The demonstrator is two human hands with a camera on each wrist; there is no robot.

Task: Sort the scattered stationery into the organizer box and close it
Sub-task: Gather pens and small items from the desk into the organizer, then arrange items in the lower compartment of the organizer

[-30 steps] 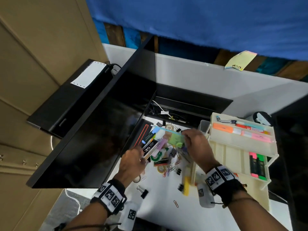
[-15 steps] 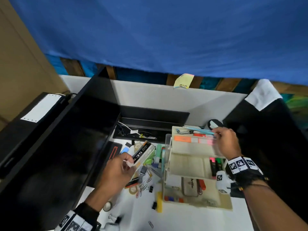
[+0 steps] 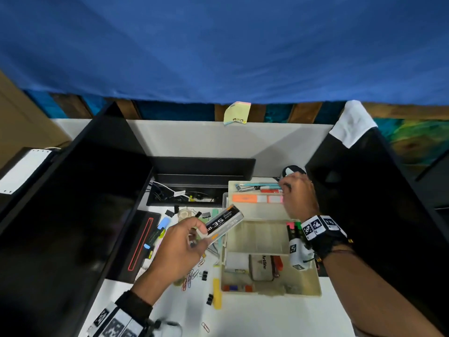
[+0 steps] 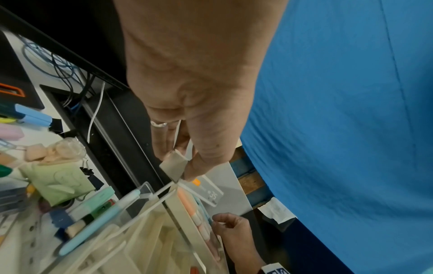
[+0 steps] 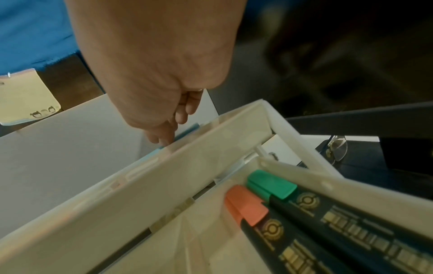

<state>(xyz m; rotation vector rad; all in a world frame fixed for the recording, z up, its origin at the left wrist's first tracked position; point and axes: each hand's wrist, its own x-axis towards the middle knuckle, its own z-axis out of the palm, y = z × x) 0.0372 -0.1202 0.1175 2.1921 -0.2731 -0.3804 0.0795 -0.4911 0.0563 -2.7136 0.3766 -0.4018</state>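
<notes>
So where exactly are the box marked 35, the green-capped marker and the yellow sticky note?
Box marked 35 (image 3: pixel 224 226): head view, on its dark printed label, held by the left hand (image 3: pixel 178 249).
Green-capped marker (image 5: pixel 271 183): right wrist view, on its green cap.
Yellow sticky note (image 3: pixel 237 113): head view, middle of the paper.

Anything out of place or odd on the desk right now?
Mostly the unsorted pile: paper clips, binder clips and highlighters lie scattered left of the open organizer box. Nothing looks spilled or broken.
</notes>
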